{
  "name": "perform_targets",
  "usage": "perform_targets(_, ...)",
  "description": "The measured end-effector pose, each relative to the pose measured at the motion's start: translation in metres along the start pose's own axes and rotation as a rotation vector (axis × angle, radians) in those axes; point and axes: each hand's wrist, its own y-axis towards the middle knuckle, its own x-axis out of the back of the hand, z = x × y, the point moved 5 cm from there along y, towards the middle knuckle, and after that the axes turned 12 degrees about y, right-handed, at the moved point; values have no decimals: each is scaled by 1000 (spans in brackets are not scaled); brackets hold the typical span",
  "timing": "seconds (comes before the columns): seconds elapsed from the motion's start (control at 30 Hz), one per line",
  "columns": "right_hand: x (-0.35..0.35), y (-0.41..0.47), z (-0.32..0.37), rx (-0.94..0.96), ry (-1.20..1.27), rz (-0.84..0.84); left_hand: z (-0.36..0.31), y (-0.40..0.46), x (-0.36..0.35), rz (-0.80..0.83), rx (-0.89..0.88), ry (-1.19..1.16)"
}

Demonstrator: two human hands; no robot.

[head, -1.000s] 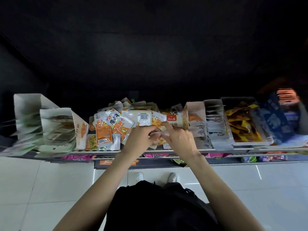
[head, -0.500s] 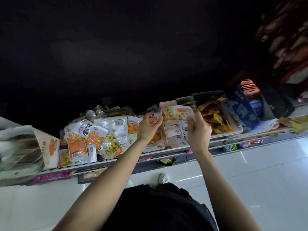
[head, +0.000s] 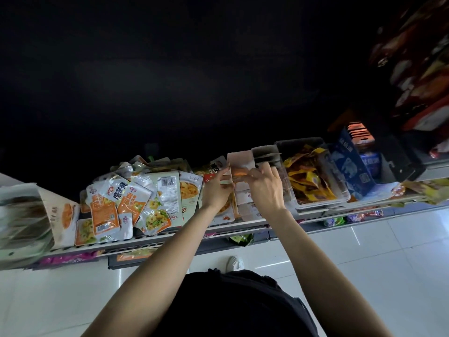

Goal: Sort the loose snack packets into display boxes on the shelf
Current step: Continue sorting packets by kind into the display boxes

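A heap of loose snack packets (head: 136,203), white with orange and green prints, lies on the shelf (head: 150,240) left of centre. Just right of it stands a narrow open display box (head: 239,159) with packets stacked inside. Both hands meet over this box. My right hand (head: 266,190) and my left hand (head: 217,190) pinch one packet (head: 239,173) with an orange print, held at the top of the box's stack. The packet's lower part is hidden behind my fingers.
A clear tray (head: 323,201) of yellow and brown packets sits right of the box, then a blue carton (head: 349,171). Paper-wrapped display boxes (head: 24,215) stand at the far left. More goods hang on a lower shelf (head: 340,218). White floor tiles lie below.
Both hands lifted a packet from the loose heap and carried it right to the narrow display box. The view swung right and closer to the shelf.
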Motion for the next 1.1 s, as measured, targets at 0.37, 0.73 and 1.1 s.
perform_targets(0.37, -15, -22, 70, 6, 498, 223, 85, -34, 25, -95, 116, 303)
perform_targets(0.73, -99, -51, 81, -463, 499, 722, 100, -39, 8, 118, 392, 21)
perform_targets(1.1, -18, -35, 61, -410, 757, 114, 47, -46, 77, -47, 44, 202)
